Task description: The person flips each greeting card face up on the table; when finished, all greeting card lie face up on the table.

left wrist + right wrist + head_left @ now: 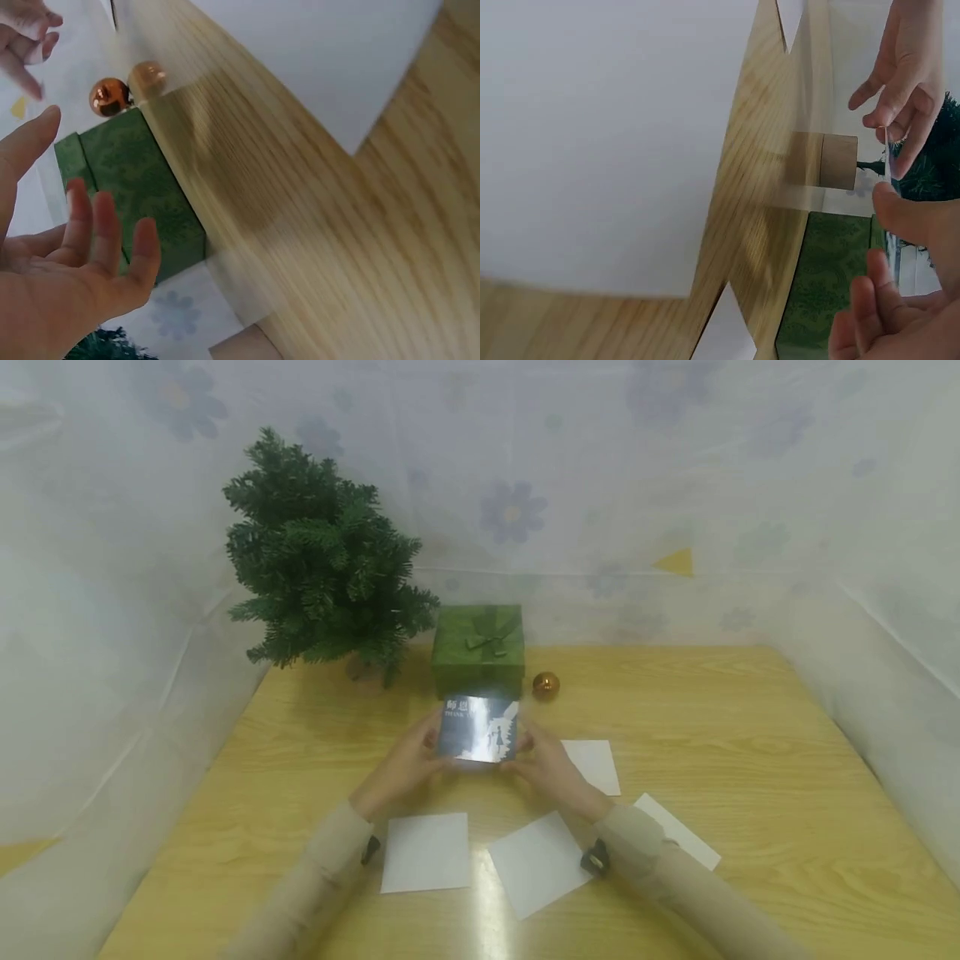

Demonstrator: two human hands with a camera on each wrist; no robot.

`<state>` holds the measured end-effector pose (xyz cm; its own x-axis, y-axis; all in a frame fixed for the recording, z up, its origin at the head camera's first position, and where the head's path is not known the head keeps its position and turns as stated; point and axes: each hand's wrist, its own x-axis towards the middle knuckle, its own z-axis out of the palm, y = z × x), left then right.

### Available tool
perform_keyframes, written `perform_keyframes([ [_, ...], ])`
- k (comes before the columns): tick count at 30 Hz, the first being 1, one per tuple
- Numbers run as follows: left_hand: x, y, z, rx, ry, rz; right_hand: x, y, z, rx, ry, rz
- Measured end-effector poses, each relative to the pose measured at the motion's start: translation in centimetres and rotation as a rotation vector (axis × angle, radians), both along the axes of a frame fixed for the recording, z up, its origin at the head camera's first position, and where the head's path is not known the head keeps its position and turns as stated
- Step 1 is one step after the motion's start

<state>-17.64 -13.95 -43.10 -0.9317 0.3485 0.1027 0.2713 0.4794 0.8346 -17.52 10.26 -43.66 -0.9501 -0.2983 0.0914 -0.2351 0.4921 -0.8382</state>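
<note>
A dark blue thank-you card (477, 728) with white lettering and a white picture is held up in front of the green gift box (480, 643). My left hand (408, 764) grips its left edge, while my right hand (549, 768) grips the right edge. The right wrist view catches the card (892, 255) nearly edge-on, between the thumb and fingers of the right hand (915, 292), with the left hand (907, 82) at its far end. Seen from the left wrist, the fingers of the left hand (67, 262) are spread and the card does not show.
White paper pieces lie on the wooden table (750, 735): one square (426, 852) at front left, another (538, 864) beside it, two more at right. An orange shiny ball (546, 685) sits right of the box. A small green tree (322, 560) stands at back left.
</note>
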Motion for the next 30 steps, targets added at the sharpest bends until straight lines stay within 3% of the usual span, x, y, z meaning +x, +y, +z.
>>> perform_keyframes([
  [9,-0.6,-0.9,-0.5,-0.062,-0.081,-0.028,-0.6,-1.7,-0.3,0.068,-0.173,-0.006],
  [15,-0.9,-1.0,-1.2,-0.059,-0.156,-0.061,-0.9,-2.3,-1.3,0.119,-0.189,0.019],
  [21,-1.2,-0.8,-1.7,-0.177,-0.139,0.004,-0.9,-2.7,-1.4,0.173,-0.138,0.029],
  [30,-1.1,-1.0,-1.8,-0.345,-0.064,0.034,-1.2,-3.3,-1.9,0.235,-0.101,0.023],
])
